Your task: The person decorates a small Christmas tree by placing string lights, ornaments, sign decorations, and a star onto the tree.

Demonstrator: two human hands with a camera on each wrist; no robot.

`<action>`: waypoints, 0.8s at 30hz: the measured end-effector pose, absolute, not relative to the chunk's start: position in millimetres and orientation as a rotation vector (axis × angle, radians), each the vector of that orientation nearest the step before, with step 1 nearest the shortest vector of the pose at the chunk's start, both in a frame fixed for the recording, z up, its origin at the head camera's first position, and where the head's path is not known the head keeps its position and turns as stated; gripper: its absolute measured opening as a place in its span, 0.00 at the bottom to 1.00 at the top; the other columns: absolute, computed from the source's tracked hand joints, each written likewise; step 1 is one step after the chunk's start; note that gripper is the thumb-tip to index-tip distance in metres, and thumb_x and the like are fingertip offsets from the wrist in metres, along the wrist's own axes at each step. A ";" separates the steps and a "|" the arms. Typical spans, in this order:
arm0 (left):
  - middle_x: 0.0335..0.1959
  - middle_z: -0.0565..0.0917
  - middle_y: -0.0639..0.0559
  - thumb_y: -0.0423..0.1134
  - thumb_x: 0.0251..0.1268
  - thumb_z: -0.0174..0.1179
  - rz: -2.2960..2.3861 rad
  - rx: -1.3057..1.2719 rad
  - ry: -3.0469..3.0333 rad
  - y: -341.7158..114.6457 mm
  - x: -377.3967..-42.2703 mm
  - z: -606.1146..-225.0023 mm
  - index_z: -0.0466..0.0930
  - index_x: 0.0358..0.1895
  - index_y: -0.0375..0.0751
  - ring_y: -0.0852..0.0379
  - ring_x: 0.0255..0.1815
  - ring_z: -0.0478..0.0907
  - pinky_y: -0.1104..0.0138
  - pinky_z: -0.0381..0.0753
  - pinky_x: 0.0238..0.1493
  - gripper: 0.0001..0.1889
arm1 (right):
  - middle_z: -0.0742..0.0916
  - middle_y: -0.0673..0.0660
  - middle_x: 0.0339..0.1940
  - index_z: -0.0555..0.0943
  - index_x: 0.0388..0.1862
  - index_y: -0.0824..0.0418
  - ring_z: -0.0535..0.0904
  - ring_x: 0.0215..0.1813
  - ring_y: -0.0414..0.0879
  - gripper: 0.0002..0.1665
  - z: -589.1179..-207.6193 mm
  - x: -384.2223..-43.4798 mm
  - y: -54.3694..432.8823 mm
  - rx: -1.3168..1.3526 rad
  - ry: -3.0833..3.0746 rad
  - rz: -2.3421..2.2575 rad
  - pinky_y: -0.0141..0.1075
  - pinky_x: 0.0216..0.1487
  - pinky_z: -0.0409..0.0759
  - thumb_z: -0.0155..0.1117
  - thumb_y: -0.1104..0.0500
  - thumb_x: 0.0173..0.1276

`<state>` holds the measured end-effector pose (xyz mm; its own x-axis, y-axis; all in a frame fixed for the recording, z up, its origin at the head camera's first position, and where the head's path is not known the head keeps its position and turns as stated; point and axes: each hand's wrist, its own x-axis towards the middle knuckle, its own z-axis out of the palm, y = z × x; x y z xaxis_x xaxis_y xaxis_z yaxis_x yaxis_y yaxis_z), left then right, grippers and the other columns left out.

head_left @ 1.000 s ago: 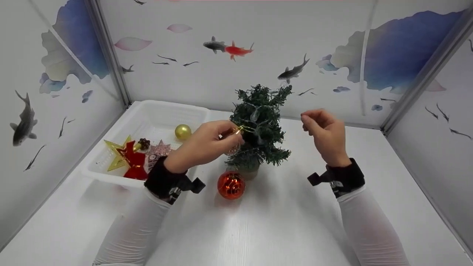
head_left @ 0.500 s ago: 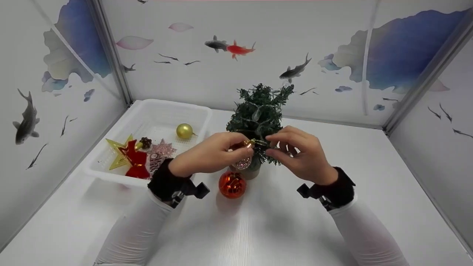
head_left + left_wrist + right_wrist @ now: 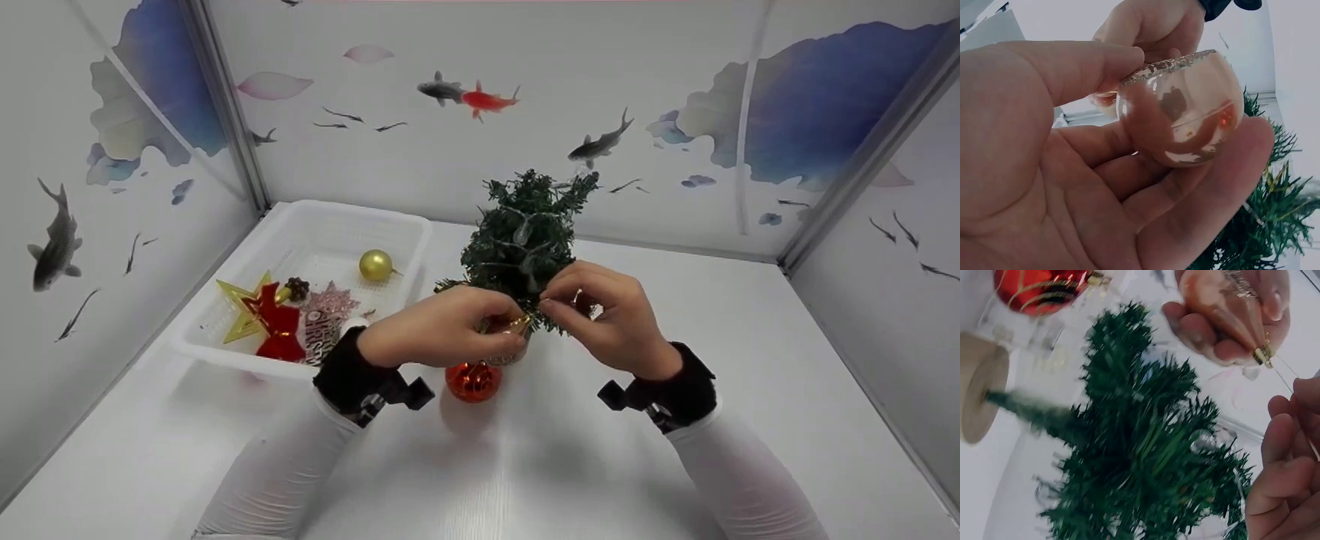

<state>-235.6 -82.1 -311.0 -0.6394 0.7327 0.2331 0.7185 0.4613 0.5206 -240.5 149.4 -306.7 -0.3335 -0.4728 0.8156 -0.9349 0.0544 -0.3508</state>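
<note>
My left hand (image 3: 442,326) holds a shiny rose-gold teardrop bauble (image 3: 1185,118) with a glittery band. In the right wrist view, its gold cap (image 3: 1262,356) points toward my right hand (image 3: 615,319). The right thumb and fingertips pinch the thin gold hanging loop (image 3: 1285,376), which is drawn taut from the cap. Both hands are in front of a small green Christmas tree (image 3: 517,236), hiding its lower part. A red bauble (image 3: 472,384) with gold lines lies on the table before the tree's round base (image 3: 994,391).
At left stands a white plastic basket (image 3: 187,349). In it are a gold bauble (image 3: 376,265), a gold star (image 3: 240,319), a red bow (image 3: 281,341), a pinecone (image 3: 297,289) and a pink glitter snowflake (image 3: 332,300). Printed panels enclose the table's sides and back.
My right hand has come in from the right and taken hold of the bauble's loop. The left hand has moved slightly right and down with the bauble, partly covering the red one.
</note>
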 end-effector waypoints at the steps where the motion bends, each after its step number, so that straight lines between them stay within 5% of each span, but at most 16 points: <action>1: 0.30 0.78 0.61 0.50 0.68 0.57 0.921 1.346 2.668 -80.3 -235.2 -311.3 0.80 0.41 0.53 0.63 0.31 0.73 0.69 0.74 0.35 0.08 | 0.84 0.58 0.31 0.82 0.31 0.66 0.75 0.27 0.40 0.09 -306.3 -239.1 149.3 1.398 -1.863 1.257 0.27 0.22 0.72 0.65 0.78 0.56; 12: 0.34 0.82 0.65 0.54 0.64 0.61 1.119 1.239 2.790 -73.0 -232.0 -309.3 0.82 0.43 0.53 0.66 0.35 0.78 0.69 0.78 0.39 0.12 | 0.85 0.61 0.28 0.80 0.31 0.70 0.78 0.21 0.43 0.03 -304.1 -233.1 145.3 1.285 -1.972 1.470 0.30 0.15 0.74 0.62 0.74 0.62; 24: 0.35 0.82 0.62 0.45 0.62 0.65 1.461 1.383 2.772 -70.2 -234.7 -313.0 0.83 0.38 0.50 0.67 0.36 0.79 0.66 0.81 0.40 0.06 | 0.87 0.62 0.25 0.82 0.34 0.68 0.80 0.18 0.47 0.05 -302.9 -232.1 145.3 1.189 -2.059 1.535 0.33 0.16 0.75 0.63 0.75 0.62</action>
<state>-234.7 -70.2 -313.0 -0.6405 0.5212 0.5640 0.7598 0.3237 0.5638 -232.1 145.3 -302.9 -0.6076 -0.4302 0.6676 -0.7626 0.0812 -0.6418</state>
